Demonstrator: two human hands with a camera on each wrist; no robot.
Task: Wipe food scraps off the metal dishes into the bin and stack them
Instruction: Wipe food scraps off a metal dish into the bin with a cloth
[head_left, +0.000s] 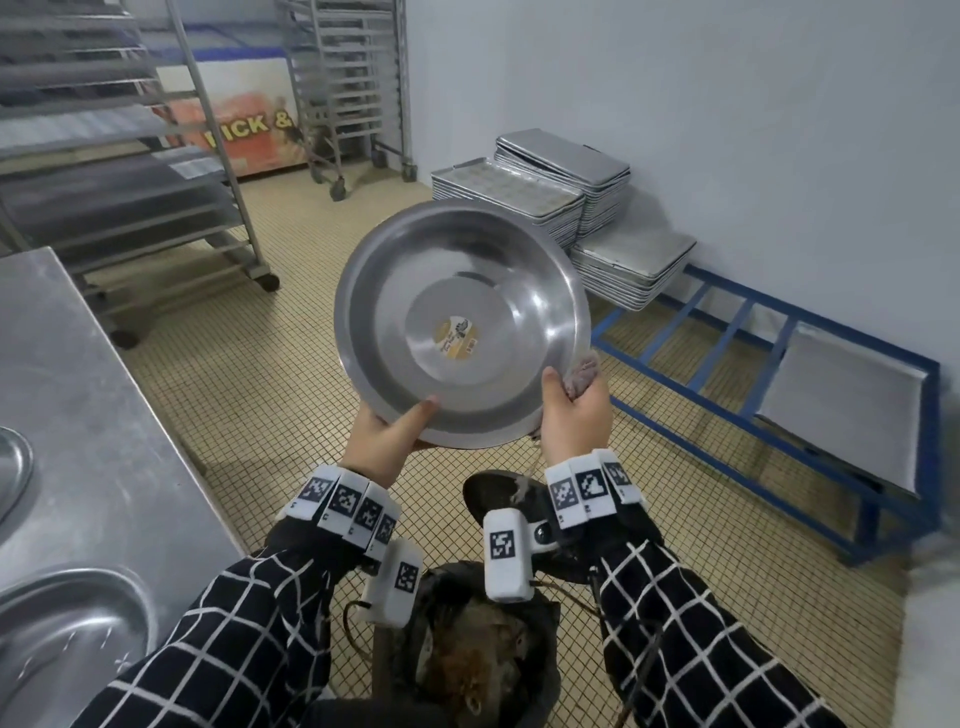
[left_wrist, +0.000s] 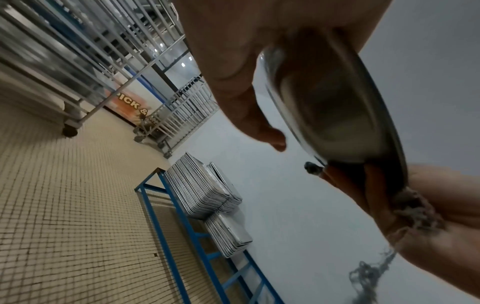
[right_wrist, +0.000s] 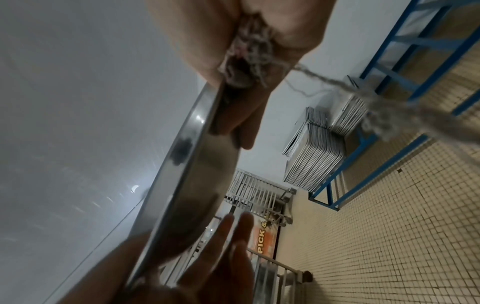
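Observation:
I hold a round metal dish up and tilted, its inside facing me, a sticker at its centre and no scraps visible on it. My left hand grips the lower rim, thumb inside and fingers behind. My right hand clutches a grey rag against the lower right rim. Below my wrists stands the dark bin with brown scraps in it. The left wrist view shows the thumb on the dish and the rag. Seen edge-on in the right wrist view, the dish meets the rag.
A steel table at the left carries two more metal dishes. Wheeled tray racks stand behind it. Stacks of baking trays sit on a low blue frame along the right wall. Tiled floor lies between.

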